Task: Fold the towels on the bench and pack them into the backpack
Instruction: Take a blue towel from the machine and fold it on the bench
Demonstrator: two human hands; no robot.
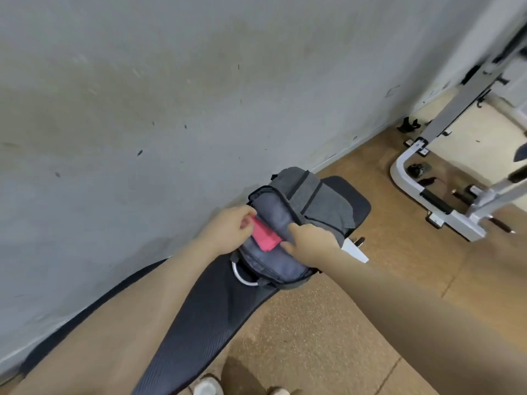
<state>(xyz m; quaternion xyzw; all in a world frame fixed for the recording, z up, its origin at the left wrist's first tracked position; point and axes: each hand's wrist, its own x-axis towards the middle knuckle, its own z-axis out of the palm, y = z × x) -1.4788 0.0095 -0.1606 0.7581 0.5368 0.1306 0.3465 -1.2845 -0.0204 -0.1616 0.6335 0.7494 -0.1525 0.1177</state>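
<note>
Item one, the pink towel (263, 235): folded into a compact oblong, it sits half inside the open mouth of the backpack (285, 223), one end tucked under the grey flap and the other end showing above the lower compartment wall. Your left hand (231, 229) pinches its upper left end, fingers curled around the fabric edge.

Item two, the backpack: grey with black trim and zips, lying flat on the bench (205, 317), its main compartment unzipped and gaping towards you. Your right hand (310, 243) grips the edge of the opening flap, fingers curled over the fabric and thumb pointing left towards the towel, holding the mouth apart. A metal ring (242, 276) shows just under the near end of the pack.

Item three, the bench: black padded surface with a ribbed texture, running diagonally from lower left to the backpack, where a second black pad continues beyond it. It stands just beside a grey, scuffed wall (171, 95).

Item four, surroundings: brown speckled floor (342, 323); a white bracket (355, 252) juts out beside the bench on the right. Well apart at upper right stands a white-and-grey exercise machine frame (445, 206). The toes of your light shoes (206, 387) show at the bottom edge.
</note>
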